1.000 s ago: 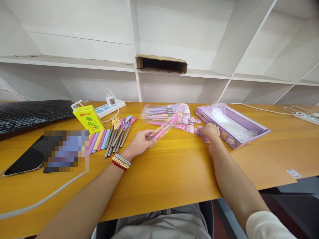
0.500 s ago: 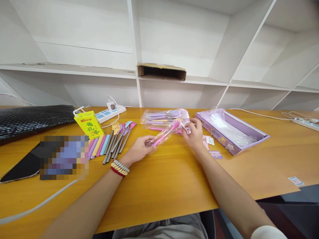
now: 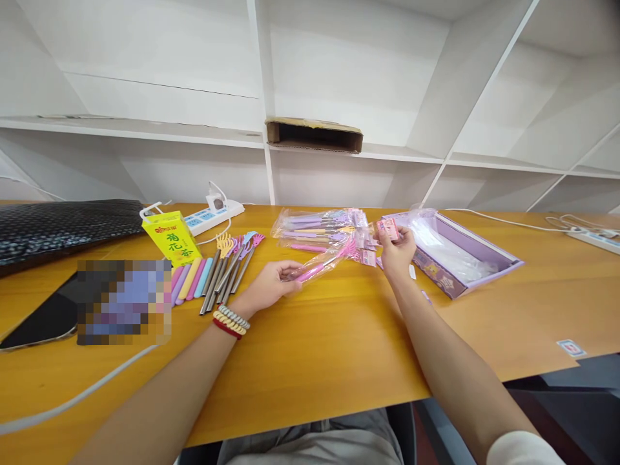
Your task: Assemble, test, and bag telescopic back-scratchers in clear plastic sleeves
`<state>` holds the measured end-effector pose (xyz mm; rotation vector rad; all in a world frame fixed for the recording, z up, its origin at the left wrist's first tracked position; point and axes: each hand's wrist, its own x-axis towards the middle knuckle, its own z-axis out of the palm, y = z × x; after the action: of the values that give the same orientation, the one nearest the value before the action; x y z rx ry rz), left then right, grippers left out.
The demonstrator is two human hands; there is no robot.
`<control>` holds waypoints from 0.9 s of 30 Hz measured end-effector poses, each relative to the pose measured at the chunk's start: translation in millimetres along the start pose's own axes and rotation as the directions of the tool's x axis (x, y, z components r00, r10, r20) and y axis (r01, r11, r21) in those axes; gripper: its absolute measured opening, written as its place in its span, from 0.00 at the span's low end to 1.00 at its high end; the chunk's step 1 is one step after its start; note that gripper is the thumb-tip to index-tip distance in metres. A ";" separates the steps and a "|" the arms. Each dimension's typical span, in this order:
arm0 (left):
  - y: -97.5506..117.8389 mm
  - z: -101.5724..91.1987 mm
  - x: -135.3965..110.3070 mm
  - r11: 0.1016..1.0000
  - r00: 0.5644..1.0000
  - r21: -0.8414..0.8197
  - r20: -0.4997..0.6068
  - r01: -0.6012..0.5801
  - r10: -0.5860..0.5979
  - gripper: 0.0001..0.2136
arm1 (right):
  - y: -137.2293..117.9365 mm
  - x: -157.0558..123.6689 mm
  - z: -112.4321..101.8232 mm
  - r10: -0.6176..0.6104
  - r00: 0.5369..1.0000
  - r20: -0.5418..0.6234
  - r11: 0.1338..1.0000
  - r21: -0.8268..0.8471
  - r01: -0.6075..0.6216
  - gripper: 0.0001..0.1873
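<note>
My left hand [image 3: 271, 283] is closed on the end of a pink back-scratcher in a clear plastic sleeve [image 3: 323, 263], held low over the yellow-brown table [image 3: 329, 349]. My right hand [image 3: 397, 252] is raised a little and pinches a small pink card [image 3: 387, 229] between thumb and fingers, just beyond the sleeve's far end. Behind both hands lies a pile of bagged scratchers [image 3: 320, 229]. Several unwrapped scratchers with pastel handles [image 3: 217, 268] lie in a row to the left of my left hand.
An open purple box [image 3: 455, 248] with clear plastic inside stands right of my right hand. A yellow drink carton [image 3: 173, 240], a power strip [image 3: 213, 213], a dark bag [image 3: 62, 226] and a phone [image 3: 39, 320] sit at the left. White shelves rise behind.
My right hand left the cards lying by the purple box, came to the sleeve's tip, then rose holding a pink card. My left hand stayed put with the sleeve.
</note>
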<state>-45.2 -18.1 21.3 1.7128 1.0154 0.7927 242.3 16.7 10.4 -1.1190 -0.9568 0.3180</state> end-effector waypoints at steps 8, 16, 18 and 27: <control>0.4 -3.7 0.0 0.990 0.995 -0.093 0.014 0.102 -0.101 0.22 | 0.0 4.9 1.9 0.181 0.983 0.028 0.938 0.294 -0.181 0.18; 4.3 -1.0 -2.7 0.990 0.994 -0.094 0.038 0.107 -0.104 0.21 | -2.5 3.9 2.8 0.218 0.971 0.096 0.903 0.357 -0.238 0.19; 4.1 -1.5 -2.7 0.990 0.994 -0.088 0.035 0.106 -0.103 0.21 | -1.1 5.0 0.1 0.229 0.958 0.174 0.917 0.292 -0.272 0.17; 1.8 -5.0 -0.5 0.988 0.992 -0.095 0.008 0.123 -0.123 0.21 | 0.2 10.5 -11.1 0.249 0.918 0.310 0.968 -0.052 -0.245 0.10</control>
<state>-49.1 -17.0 24.6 1.5540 1.0541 0.7477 257.1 16.8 14.1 -1.2256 -1.0977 0.7149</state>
